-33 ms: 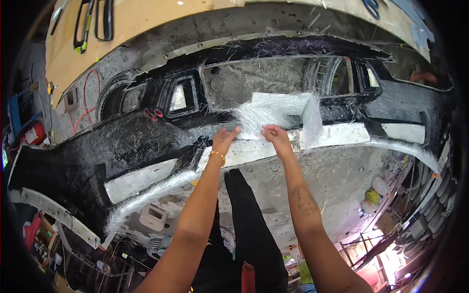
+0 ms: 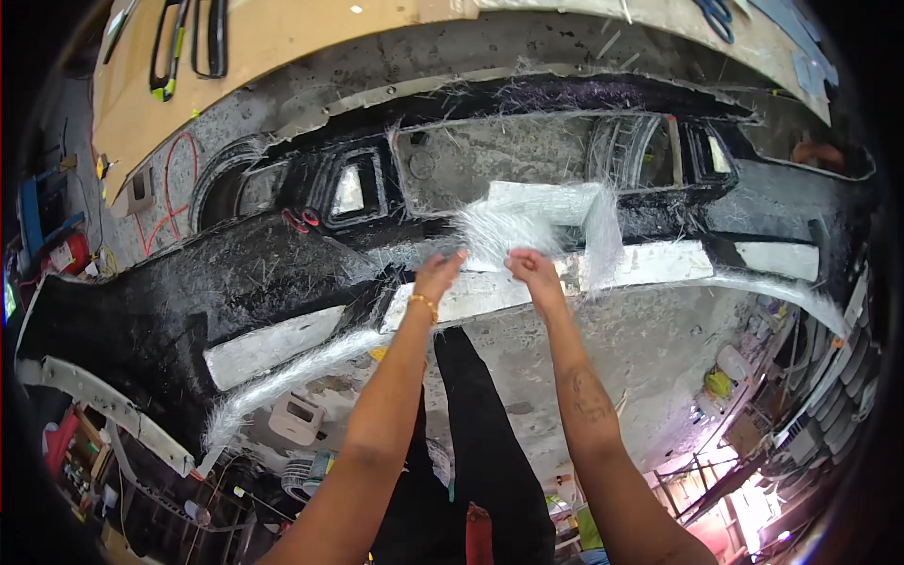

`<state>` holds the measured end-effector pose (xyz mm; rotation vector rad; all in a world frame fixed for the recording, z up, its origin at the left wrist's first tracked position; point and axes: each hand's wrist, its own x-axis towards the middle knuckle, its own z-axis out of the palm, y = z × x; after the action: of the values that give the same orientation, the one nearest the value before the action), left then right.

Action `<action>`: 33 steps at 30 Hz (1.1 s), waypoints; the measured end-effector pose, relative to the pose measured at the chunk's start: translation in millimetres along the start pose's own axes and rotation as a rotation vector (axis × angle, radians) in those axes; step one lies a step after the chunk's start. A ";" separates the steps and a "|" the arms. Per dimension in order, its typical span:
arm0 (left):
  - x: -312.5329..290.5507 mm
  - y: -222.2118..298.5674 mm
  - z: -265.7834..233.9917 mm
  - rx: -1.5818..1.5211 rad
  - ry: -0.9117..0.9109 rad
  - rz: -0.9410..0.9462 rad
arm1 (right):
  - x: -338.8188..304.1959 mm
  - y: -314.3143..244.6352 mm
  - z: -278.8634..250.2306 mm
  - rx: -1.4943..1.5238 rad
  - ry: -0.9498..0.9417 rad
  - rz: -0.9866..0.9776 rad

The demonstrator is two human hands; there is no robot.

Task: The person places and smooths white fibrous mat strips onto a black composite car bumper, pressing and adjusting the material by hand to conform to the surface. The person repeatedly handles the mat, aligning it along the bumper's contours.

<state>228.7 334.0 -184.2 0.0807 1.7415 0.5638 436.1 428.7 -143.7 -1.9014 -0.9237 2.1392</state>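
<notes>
A shaggy white piece of fiberglass mat [image 2: 504,231] spans the gap between my hands, its far part blurred. My left hand [image 2: 439,275], with a beaded bracelet at the wrist, has its fingers pinched at the mat's left near corner. At the right near corner, my right hand [image 2: 534,267] grips the mat between thumb and curled fingers. Beneath lies a long black bumper-shaped molded part [image 2: 273,254] with openings and frayed fibers. A white strip [image 2: 471,296] runs along its near edge, below my hands. Another white fiberglass sheet [image 2: 565,200] rests just beyond the held piece.
Red-handled scissors [image 2: 301,220] lie on the black part, left of my hands. Cardboard [image 2: 282,42] with black frames [image 2: 209,38] and blue-handled scissors [image 2: 716,19] is at the far side. A beige stool [image 2: 296,418] stands on the concrete floor near my legs.
The mat between my hands has shifted and its far right part is now smeared by motion. My hands stay in nearly the same spot, the left slightly further right.
</notes>
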 end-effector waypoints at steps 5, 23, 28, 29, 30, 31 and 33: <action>14.6 -25.3 51.5 0.205 0.167 0.220 | -24.1 3.0 2.0 0.079 0.057 -0.031; -14.4 26.3 -1.7 -0.501 -0.681 0.131 | -103.3 -76.5 16.5 0.205 -0.108 -0.013; -52.5 53.4 12.1 -0.647 -0.859 -0.021 | -136.0 -64.1 -5.2 0.367 -0.067 -0.041; -56.3 51.2 11.0 -0.639 -0.776 0.001 | -141.3 -56.1 -13.2 0.364 -0.085 -0.028; -57.2 50.7 7.0 -0.629 -0.690 0.024 | -144.6 -53.2 -19.5 0.362 -0.107 -0.015; -59.6 58.0 -4.8 -0.509 -0.680 0.067 | -149.6 -61.4 -22.4 0.045 -0.068 -0.039; -59.8 78.8 -32.8 -0.014 -0.640 0.282 | -169.6 -84.4 -27.4 -0.593 0.017 -0.082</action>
<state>194.1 371.6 -93.4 0.4527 1.1057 0.6661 470.3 424.3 44.5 -2.0526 -1.7500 1.9351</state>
